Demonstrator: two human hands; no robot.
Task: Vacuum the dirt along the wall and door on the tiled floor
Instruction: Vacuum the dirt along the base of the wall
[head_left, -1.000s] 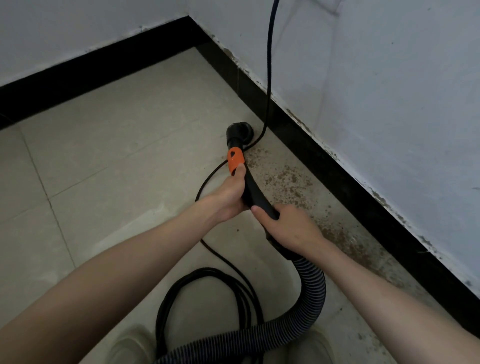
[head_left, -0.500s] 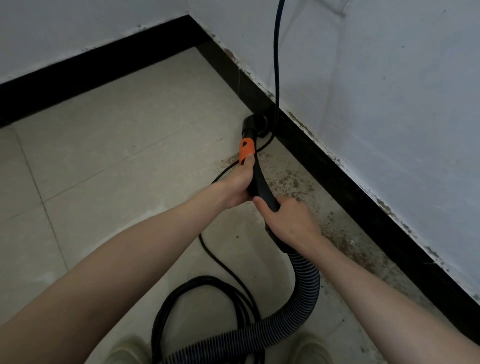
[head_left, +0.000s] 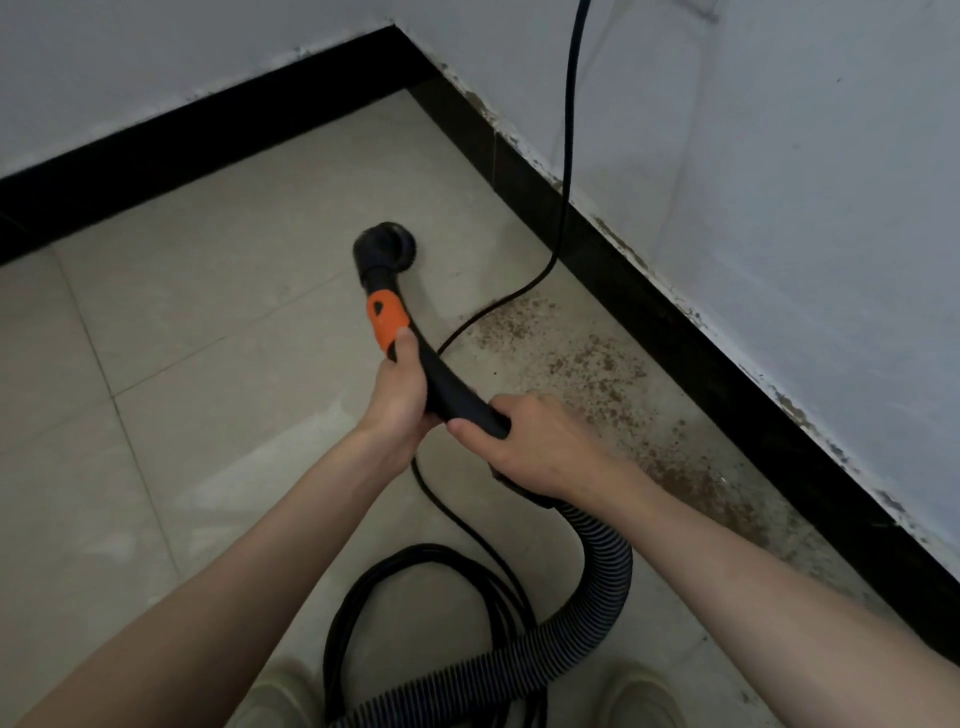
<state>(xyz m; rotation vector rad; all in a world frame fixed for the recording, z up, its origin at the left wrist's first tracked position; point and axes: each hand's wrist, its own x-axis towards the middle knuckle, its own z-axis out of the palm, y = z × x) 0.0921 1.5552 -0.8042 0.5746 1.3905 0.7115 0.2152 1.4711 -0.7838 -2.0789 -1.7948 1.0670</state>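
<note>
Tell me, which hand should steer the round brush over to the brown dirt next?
Probably the left hand: it grips nearest the brush. The right hand holds farther back; dirt lies rightward.

1. Two hands: left hand (head_left: 400, 400) at 9 o'clock of right hand (head_left: 540, 447).
2. One vacuum nozzle (head_left: 385, 249), at 12 o'clock.
3. One ribbed hose (head_left: 608, 577), at 5 o'clock.
4. One power cord (head_left: 569, 156).
5. Two shoes: left shoe (head_left: 270, 699), right shoe (head_left: 641, 699), at 6 o'clock.
</note>
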